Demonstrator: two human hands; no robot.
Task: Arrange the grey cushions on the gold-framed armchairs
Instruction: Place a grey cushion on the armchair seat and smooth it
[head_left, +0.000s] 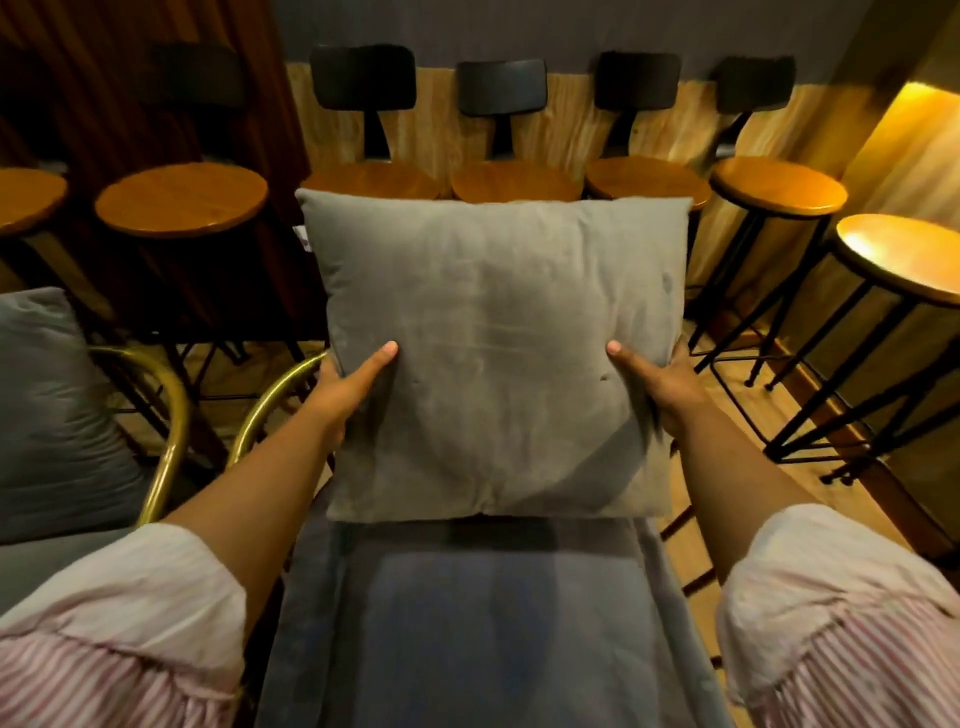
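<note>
Here, both hands clamp a grey cushion (493, 358) upright over the seat (493, 613) of an armchair. The left hand (345, 387) grips its left edge and the right hand (657, 387) its right edge; each thumb lies flat on the front face, while the fingers wrap behind the cushion and are hidden. The cushion's bottom edge meets the back of the seat, and its top edge stands level with the stool seats behind. Whether it leans on a backrest cannot be told, since the cushion hides what is behind it.

The seat is dark blue-grey upholstery and carries nothing else that shows. A curved gold arm (270, 400) of the chair frame rises just beside the left hand. To the left stands a second armchair (171, 415), also gold-framed, with another grey cushion (52, 405) resting on it.

Pale striped sleeves (130, 623) are rolled up on both forearms.

Behind the chairs runs a row of bar stools (182, 200) with round wooden seats, black legs and dark backrests, set against a wood-panelled wall (561, 119). The floor (727, 415) is wood, lit warm yellow from the right.
</note>
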